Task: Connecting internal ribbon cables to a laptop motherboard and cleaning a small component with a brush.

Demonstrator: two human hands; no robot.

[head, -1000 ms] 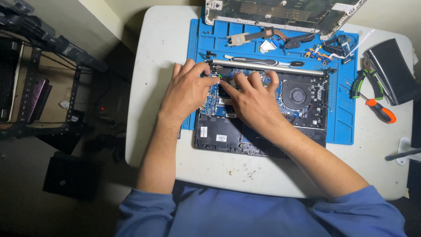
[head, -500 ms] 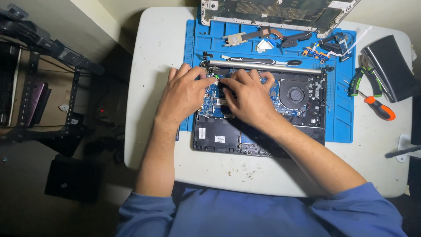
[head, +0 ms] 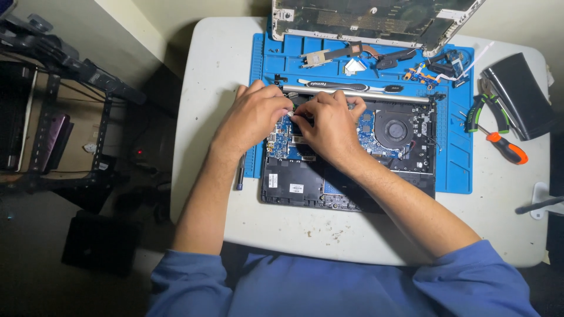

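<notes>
Right now your 2 hands meet over the opened laptop base (head: 352, 176) on the blue mat (head: 458, 170), mid-table. Your left hand (head: 254, 117) and right hand (head: 329, 126) curl, fingertips pinched at the blue circuit board (head: 281, 138); what they grip is hidden. Bare table (head: 376, 235) lies at 6 o'clock. 1 fan (head: 393, 130) at 3 o'clock, 1 orange-handled screwdriver (head: 506, 148) beyond.

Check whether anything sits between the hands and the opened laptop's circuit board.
Nothing visible does. The left hand and right hand both rest directly on the blue circuit board of the opened laptop, fingertips meeting near its top edge.
</notes>
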